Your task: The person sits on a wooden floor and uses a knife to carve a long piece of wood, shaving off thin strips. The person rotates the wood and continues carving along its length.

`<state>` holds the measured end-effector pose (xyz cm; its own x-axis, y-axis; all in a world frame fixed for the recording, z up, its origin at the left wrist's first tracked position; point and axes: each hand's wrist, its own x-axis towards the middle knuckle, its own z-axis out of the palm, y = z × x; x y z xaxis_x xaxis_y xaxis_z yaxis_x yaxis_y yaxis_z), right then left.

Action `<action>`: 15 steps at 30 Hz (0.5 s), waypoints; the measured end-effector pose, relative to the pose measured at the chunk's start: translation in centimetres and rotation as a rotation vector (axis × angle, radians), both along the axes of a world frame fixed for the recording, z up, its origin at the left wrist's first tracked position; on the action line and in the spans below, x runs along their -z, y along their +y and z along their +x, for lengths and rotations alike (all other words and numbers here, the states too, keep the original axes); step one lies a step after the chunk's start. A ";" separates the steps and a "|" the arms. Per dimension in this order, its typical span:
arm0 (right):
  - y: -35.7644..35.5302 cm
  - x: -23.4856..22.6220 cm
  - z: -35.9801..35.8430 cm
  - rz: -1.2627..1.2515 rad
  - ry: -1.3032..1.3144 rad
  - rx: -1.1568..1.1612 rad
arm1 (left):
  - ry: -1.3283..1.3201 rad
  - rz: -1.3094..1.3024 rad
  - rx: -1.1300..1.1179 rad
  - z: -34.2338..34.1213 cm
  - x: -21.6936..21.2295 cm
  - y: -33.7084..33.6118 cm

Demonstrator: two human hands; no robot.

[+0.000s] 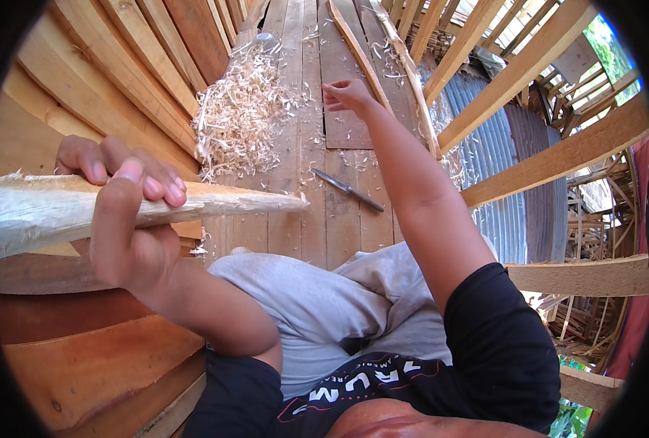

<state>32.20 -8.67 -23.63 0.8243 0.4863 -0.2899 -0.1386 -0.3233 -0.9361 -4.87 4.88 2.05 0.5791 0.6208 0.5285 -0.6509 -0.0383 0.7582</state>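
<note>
My left hand point(131, 197) is wrapped round a pale, roughly shaved wooden pole point(222, 203), which lies level across the left side and tapers to a narrow end near the middle. The pole's thick end runs out of view at the left. My right arm is stretched forward over the plank floor, and my right hand point(348, 96) hangs above it with loosely bent fingers and nothing visible in them. On the floor between my hands and my knees lies a knife point(348, 190) with a dark handle, touched by neither hand.
A heap of wood shavings point(240, 109) lies ahead on the plank floor point(288, 233). Long wooden strips point(361, 55) stretch away at the far right. Boards point(120, 95) curve up on the left; slanted beams point(518, 73) stand over corrugated sheets point(485, 139) on the right.
</note>
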 end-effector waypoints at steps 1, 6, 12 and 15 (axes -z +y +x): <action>-1.6 1.6 0.9 -0.149 -0.052 0.068 | -0.002 0.000 0.010 0.1 0.1 0.0; -6.8 7.5 0.2 -0.710 -0.718 -0.012 | 0.021 0.015 -0.005 0.1 0.3 0.5; -7.8 10.0 0.7 -0.830 -0.767 -0.020 | 0.035 0.031 0.003 0.4 0.6 1.0; -5.3 8.9 -0.2 -0.749 -0.728 -0.090 | 0.045 0.043 -0.006 0.3 0.5 1.2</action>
<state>31.97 -14.00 -32.57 0.8902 0.4554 0.0093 0.4311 -0.8357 -0.3402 -4.60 6.12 1.53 0.5996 0.6014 0.5280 -0.6156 -0.0750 0.7845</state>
